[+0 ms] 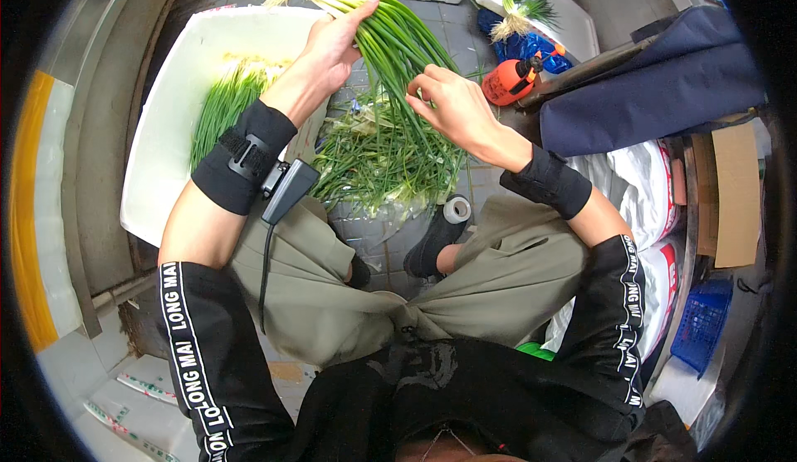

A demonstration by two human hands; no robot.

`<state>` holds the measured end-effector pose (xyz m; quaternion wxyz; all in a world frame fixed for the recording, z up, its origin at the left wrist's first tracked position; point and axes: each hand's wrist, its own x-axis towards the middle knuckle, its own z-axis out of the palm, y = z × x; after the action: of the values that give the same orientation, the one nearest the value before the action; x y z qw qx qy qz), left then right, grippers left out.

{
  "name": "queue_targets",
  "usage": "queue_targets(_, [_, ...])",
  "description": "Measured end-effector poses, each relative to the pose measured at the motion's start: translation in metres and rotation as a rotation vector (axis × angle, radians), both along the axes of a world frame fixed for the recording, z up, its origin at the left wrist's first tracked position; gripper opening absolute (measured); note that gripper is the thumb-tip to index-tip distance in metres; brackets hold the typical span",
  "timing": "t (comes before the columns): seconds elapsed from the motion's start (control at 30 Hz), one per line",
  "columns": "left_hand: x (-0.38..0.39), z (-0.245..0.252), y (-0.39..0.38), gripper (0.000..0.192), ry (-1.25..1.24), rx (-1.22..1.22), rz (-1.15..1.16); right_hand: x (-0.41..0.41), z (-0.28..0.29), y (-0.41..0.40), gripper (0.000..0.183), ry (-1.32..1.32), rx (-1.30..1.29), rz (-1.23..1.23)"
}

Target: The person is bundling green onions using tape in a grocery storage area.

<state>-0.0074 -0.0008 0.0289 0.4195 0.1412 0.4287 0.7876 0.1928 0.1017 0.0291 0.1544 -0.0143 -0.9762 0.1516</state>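
Note:
A bunch of green onions [389,32] is gripped in my left hand [333,51] near its white ends, roots pointing up and left. My right hand [454,110] is at the green leaves on the bunch's lower right, fingers bent and thumb near the forefinger; whether a leaf is pinched there I cannot tell. Below the bunch, a heap of loose green leaves and trimmings [392,157] lies on the tiled floor. At the left, a white foam box [168,82] holds more green onions [230,101], laid with their pale ends away from me.
An orange spray bottle [507,82] stands beyond my right hand, near a foam lid [576,26] with a small onion bunch [523,10] and blue plastic. A roll of tape [457,209] lies by my right foot. Dark blue cloth [647,88] hangs at the right.

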Motion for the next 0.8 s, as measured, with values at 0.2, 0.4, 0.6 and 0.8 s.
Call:
queue_targets(0.2, [0.010, 0.010, -0.002, 0.022, 0.006, -0.058, 0.044, -0.008, -0.009, 0.003, 0.015, 0.064, 0.112, -0.031])
queue_targets(0.4, [0.005, 0.009, -0.002, 0.023, -0.012, -0.051, 0.045, -0.013, -0.019, 0.006, 0.014, 0.140, 0.105, -0.025])
queue_targets(0.6, [0.011, 0.019, -0.005, 0.028, -0.021, -0.038, 0.029, -0.014, -0.025, 0.011, 0.012, 0.234, -0.008, -0.073])
queue_targets(0.8, [0.010, 0.015, -0.004, 0.031, -0.013, -0.064, -0.002, -0.016, -0.033, 0.011, 0.010, 0.231, -0.251, -0.142])
